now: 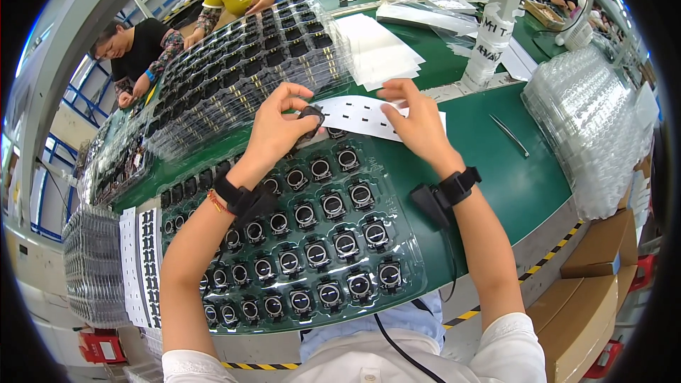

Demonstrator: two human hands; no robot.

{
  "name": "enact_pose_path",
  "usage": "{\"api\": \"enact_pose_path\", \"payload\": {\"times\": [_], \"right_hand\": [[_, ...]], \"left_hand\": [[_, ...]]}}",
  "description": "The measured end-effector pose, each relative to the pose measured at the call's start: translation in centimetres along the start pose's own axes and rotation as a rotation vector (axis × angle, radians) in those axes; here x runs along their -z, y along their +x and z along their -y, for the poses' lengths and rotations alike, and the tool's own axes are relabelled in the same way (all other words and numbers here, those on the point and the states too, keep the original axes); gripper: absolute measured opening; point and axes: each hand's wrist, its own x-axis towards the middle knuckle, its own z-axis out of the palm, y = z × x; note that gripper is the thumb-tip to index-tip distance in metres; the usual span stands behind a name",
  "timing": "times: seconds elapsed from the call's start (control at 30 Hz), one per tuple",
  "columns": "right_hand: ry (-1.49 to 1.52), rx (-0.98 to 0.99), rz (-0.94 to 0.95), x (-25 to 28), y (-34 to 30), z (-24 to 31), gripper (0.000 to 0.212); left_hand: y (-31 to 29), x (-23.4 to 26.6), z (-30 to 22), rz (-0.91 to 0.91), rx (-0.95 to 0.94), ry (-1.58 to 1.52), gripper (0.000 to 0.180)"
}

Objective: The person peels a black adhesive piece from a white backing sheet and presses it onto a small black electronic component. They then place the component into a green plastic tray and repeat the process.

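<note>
My left hand (282, 117) pinches a small black part (311, 119) between thumb and fingers, beside the left end of a white sticker sheet (347, 118). Small black rectangles are spaced in rows along this curved sheet. Over its right half is my right hand (420, 122), with thumb and fingers bent but apart and nothing visible between them. Below both hands, a clear plastic tray (406, 269) carries rows of black square parts with round silver-ringed centres (345, 244). Whether my left fingers also grip the sheet is hidden.
Tall stacked trays of black parts (248, 64) stand at far left. Tweezers (509, 135) lie on the green table (489, 163) at right, near stacked clear trays (589, 128). White sheets (376, 50) lie beyond a wrapped post (488, 46). Co-workers sit across the table.
</note>
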Motion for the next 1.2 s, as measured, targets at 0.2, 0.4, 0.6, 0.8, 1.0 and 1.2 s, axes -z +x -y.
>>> {"api": "enact_pose_path", "payload": {"times": [0.2,0.4,0.6,0.8,1.0,1.2], "right_hand": [[-0.515,0.069,0.058,-0.2,-0.8,-4.3,0.057],[-0.595,-0.099,0.025,0.4,-0.7,-3.6,0.047],[-0.316,-0.224,-0.065,1.0,0.1,-5.0,0.034],[0.433,-0.311,-0.203,1.1,0.9,-3.0,0.018],[0.897,-0.246,-0.25,0.7,0.9,-0.1,0.012],[0.932,-0.285,-0.177,0.0,0.4,2.3,0.018]], "left_hand": [[1.2,1.2,2.4,0.064,-0.029,0.346,0.023],[1.3,0.9,2.6,0.017,0.039,0.451,0.021],[2.1,0.8,3.1,-0.018,-0.047,0.562,0.022],[1.3,0.5,3.7,-0.046,-0.391,0.967,0.022],[0.4,-0.2,1.2,0.074,-0.241,0.752,0.02],[-1.2,-3.4,-2.1,0.264,0.16,-0.503,0.017]]}}
